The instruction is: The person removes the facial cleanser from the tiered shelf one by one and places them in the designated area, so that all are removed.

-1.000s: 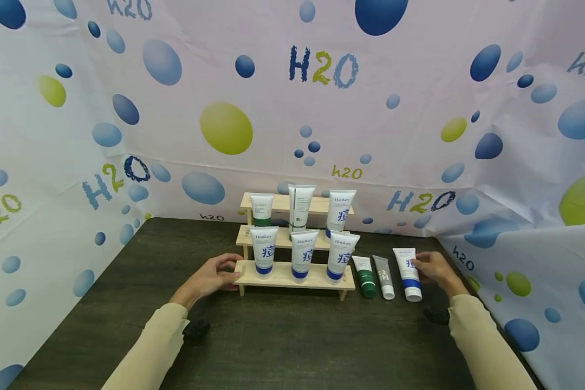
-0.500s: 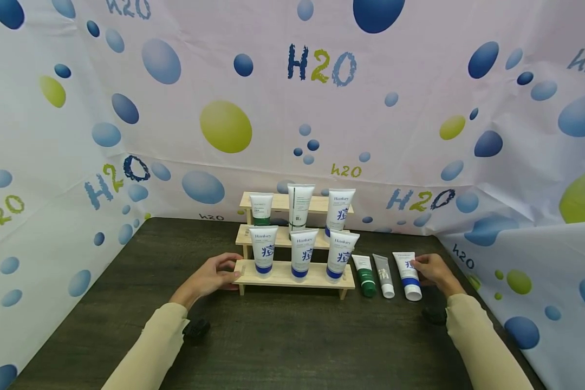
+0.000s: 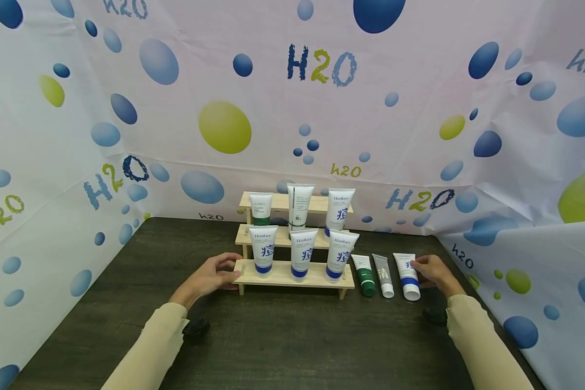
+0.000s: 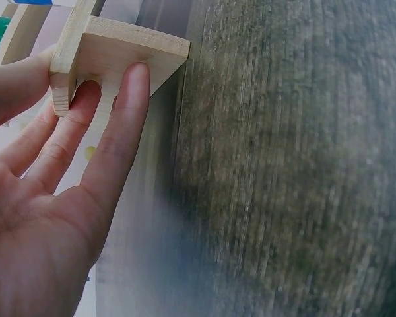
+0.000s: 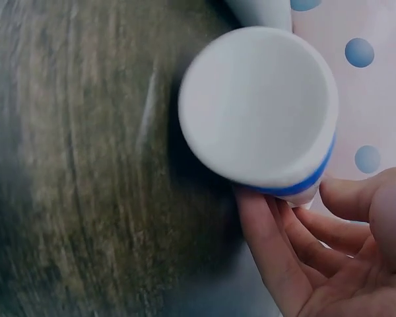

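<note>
My left hand [image 3: 213,277] holds the left end of the lowest step of a three-tier wooden display rack [image 3: 280,274]. In the left wrist view, the thumb lies on the rack's edge [image 4: 132,38] and fingers reach beneath the board. My right hand [image 3: 435,272] grips a white squeeze tube [image 3: 407,275] with a blue band, at its right side. Thumb and fingers are on opposite sides of it. The right wrist view shows that tube's white cap [image 5: 257,105] facing the camera, hiding most of its body.
Several tubes stand cap-down on the rack, including a front-left blue-and-white tube [image 3: 263,245] and a tall white tube [image 3: 299,208]. A green-capped tube [image 3: 365,276] and a grey tube [image 3: 384,276] lie between rack and right hand. Patterned sheets [image 3: 292,108] border the dark table [image 3: 292,341].
The right hand's tube has its upper end slightly lower than a second ago. The left hand and the rack stay in place.
</note>
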The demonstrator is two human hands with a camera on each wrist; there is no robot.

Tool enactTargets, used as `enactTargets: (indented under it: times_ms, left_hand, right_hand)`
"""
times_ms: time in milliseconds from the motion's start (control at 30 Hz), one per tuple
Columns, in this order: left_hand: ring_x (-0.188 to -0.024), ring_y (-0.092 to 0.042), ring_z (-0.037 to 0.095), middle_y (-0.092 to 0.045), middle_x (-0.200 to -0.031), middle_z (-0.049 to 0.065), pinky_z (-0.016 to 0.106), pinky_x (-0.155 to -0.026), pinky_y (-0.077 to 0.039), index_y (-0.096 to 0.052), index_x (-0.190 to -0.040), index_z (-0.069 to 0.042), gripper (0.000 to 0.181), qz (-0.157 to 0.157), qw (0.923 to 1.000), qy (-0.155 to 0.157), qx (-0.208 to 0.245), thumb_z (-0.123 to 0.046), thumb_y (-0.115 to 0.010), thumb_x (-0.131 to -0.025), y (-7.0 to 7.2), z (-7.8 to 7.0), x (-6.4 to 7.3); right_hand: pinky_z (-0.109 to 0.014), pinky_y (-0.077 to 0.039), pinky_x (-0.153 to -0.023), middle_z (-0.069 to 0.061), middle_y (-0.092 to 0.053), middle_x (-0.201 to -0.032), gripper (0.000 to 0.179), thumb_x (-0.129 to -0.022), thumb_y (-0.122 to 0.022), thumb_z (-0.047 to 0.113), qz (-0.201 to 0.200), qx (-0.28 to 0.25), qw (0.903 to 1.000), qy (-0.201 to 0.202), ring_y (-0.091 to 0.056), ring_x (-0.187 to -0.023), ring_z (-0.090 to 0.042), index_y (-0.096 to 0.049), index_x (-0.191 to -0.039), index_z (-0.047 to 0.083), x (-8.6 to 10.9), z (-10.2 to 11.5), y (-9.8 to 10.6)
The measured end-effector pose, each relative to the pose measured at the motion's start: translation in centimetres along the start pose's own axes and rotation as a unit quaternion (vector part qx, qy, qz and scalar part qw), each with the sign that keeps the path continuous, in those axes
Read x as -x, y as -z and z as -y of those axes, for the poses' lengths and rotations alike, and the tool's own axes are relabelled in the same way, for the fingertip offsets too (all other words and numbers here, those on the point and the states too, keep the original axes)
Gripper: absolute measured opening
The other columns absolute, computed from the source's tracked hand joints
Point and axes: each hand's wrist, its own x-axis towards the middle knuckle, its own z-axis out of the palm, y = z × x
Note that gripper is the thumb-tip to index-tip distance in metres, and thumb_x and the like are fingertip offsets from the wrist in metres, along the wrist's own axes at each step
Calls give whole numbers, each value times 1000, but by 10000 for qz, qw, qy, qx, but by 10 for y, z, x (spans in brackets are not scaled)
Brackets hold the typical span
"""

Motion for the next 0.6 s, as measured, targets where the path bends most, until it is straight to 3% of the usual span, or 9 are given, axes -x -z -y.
enactTargets:
  times_ms: [200, 600]
  left_hand:
    - [-104, -71, 23, -58, -130, 22, 40, -88, -66, -47, -149, -5, 55, 3, 10000, 30, -4, -12, -69, -99, 1, 1, 0]
    - [-98, -71, 22, -59, -130, 21, 40, -88, -66, -49, -148, -7, 54, -176, 9996, 137, -149, -13, -70, -99, -1, -1, 1]
  right_hand:
    - [-44, -67, -75, -36, -60, -115, 52, -109, -45, 16, -1, -20, 9999, 114, -69, -92, -30, -37, -139, -25, 2, -2, 0]
    - [-43, -67, -74, -36, -59, -115, 50, -109, -45, 16, -28, 59, 9999, 90, -69, -94, -33, -38, -140, -23, 5, 1, -2]
